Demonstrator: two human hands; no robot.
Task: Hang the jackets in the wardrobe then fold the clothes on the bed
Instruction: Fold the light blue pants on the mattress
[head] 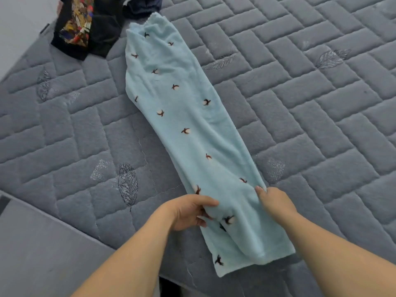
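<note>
Grey quilted mattress (300,103) fills nearly the whole view, stitched in brick-shaped blocks with a few embroidered leaves, and its near edge runs diagonally from the left side down toward the bottom centre, where a plain grey bed frame (42,243) borders it. Stretched long across the middle lies a pair of light blue fleece trousers (182,116) with small dark motifs, folded lengthwise into one narrow strip, waistband end far up, hem end hanging just over the near mattress edge. Left hand (188,211) pinches the strip's left edge, thumb on top and fingers curled beneath the fabric. Right hand (276,202) grips the right edge opposite, fingers tucked into the cloth, thumb tip showing on top. Between the two hands the fleece bunches into a soft ridge. Wide open quilt lies to the right of the trousers. Up at the far left corner sit a black patterned garment (75,31) and a dark navy garment (141,7), just beside the waistband.
</note>
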